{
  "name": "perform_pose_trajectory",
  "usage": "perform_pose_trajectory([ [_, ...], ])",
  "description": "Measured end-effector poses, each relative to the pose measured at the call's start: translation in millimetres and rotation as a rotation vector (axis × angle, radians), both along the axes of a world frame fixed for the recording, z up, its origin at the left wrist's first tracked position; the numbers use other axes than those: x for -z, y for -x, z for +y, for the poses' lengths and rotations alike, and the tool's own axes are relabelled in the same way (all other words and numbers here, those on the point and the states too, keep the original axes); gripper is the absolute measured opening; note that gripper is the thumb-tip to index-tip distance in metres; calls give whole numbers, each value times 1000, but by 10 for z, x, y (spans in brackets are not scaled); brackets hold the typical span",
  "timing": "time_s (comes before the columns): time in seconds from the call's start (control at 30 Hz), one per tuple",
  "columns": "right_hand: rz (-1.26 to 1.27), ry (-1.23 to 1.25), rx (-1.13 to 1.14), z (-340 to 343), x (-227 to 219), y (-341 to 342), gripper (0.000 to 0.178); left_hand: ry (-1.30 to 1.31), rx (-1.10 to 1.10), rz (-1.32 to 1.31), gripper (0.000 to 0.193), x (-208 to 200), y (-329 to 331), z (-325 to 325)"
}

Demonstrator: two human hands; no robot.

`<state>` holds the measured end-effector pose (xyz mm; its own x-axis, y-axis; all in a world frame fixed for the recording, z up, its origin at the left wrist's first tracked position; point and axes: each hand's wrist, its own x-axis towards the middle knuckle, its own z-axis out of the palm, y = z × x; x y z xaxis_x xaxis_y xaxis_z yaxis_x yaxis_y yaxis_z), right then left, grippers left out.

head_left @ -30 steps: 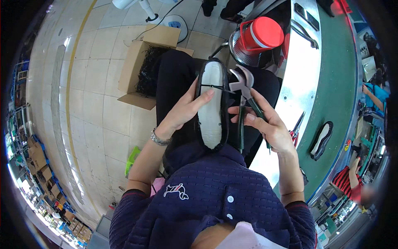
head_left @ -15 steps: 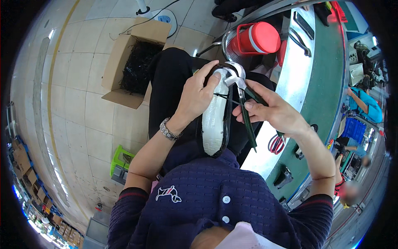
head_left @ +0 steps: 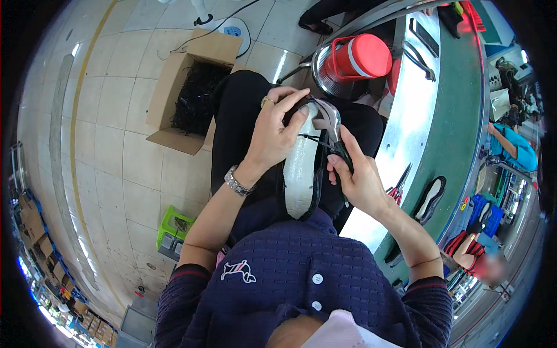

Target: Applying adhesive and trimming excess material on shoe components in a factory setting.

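An upside-down shoe (head_left: 300, 174) with a white bottom and black edges lies lengthwise over my lap. My left hand (head_left: 272, 130) is closed on its far end, thumb pressed on the white bottom. In my right hand (head_left: 360, 180) are lasting pincers (head_left: 335, 119) with a bright metal head and dark green handles, the handles squeezed together. Their head sits at the right edge of the shoe's far end; whether the jaws grip the black edge is too small to tell. A thin black strand (head_left: 313, 139) crosses the white bottom toward my right hand.
On the left floor stand a cardboard box (head_left: 164, 93) of black scraps and a green plastic stool (head_left: 168, 225). A red jug (head_left: 371, 55) rests on a metal stool. Right of me, a metal ledge (head_left: 426, 95) borders a green belt carrying another shoe (head_left: 430, 200). Red-handled scissors (head_left: 396, 191) lie nearby.
My right hand has closed the spread pincer handles, and the pincer head has turned and lowered slightly. Another shoe on the belt now shows beside my right forearm. A far worker in red has shifted.
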<state>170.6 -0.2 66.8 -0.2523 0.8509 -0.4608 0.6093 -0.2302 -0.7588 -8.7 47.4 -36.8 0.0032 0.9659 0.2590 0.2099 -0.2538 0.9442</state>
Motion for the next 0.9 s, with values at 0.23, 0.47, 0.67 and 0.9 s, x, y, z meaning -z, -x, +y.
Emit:
perform_pose_trajectory([
  [0.23, -88, -99, -127, 32, -78, -146, 54, 131, 267, 10, 25, -210, 272, 49],
  [0.47, -342, 73, -370, 415, -592, -101, 59, -118, 301, 295, 25, -185, 349, 133],
  [0.67, -280, -771, -76, 300, -144, 56, 66, -158, 269, 326, 21, -213, 287, 105],
  [0.9, -250, -765, -173, 327, -315, 115, 72, -181, 224, 252, 14, -116, 341, 66],
])
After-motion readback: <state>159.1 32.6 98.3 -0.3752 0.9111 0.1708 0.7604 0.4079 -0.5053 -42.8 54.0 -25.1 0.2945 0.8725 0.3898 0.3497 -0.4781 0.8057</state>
